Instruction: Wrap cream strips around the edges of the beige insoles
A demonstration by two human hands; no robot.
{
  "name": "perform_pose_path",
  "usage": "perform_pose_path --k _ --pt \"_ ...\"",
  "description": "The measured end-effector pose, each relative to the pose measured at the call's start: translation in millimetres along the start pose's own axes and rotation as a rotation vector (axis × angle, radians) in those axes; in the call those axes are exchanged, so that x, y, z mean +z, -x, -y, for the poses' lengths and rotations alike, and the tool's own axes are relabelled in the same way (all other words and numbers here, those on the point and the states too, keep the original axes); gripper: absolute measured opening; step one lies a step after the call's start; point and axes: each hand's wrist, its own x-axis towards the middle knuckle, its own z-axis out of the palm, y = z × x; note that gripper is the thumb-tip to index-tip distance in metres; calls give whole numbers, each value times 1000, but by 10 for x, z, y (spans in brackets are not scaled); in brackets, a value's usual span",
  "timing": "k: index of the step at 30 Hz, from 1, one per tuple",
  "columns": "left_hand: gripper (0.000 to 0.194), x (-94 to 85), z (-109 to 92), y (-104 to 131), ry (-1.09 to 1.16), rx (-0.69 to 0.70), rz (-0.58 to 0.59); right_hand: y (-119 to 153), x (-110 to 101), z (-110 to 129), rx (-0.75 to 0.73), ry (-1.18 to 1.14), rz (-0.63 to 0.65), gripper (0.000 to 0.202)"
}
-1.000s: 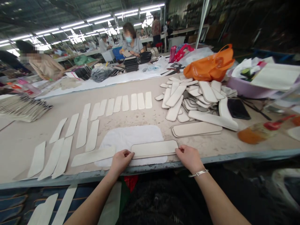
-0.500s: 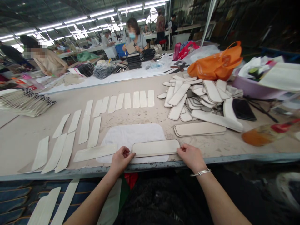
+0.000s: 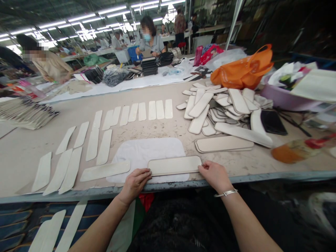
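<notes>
The table (image 3: 147,129) carries a pile of cream panels (image 3: 201,105), right side, back from the near edge. A white cloth (image 3: 152,147) lies flat beside that edge. The work panel (image 3: 174,165) lies partly over the cloth, lengthwise along the edge. Left hand (image 3: 135,182): fingers pressed together at the panel's left end; grip cannot be determined. Right hand (image 3: 214,174): thumb and forefinger pinch the right end. A bracelet (image 3: 227,193) encircles that wrist.

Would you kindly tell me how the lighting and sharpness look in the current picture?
Head view: the ceiling lights glare white, while the upper right sinks into near-black; head view: the amber container at right looks smeared, whereas the pale strip between left hand and right hand shows a fairly clear outline; head view: things near the edges seem stretched.
</notes>
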Motion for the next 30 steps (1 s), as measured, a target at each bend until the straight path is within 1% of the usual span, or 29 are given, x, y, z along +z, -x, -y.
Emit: perform_pose_path --k 5,9,14,24,30 --pt "18 -4 -7 -2 -19 11 -9 4 -3 -16 2 -18 -20 20" --pt "18 11 49 -8 -36 48 -14 16 -20 -20 -7 -52 -18 20" --pt "20 22 93 -12 -5 92 -15 9 -44 -16 -23 -57 -16 21" --pt "19 38 83 9 -18 45 -11 -18 -75 10 2 -12 20 16" --pt "16 14 20 -8 4 14 -14 -17 -91 20 -20 6 27 20"
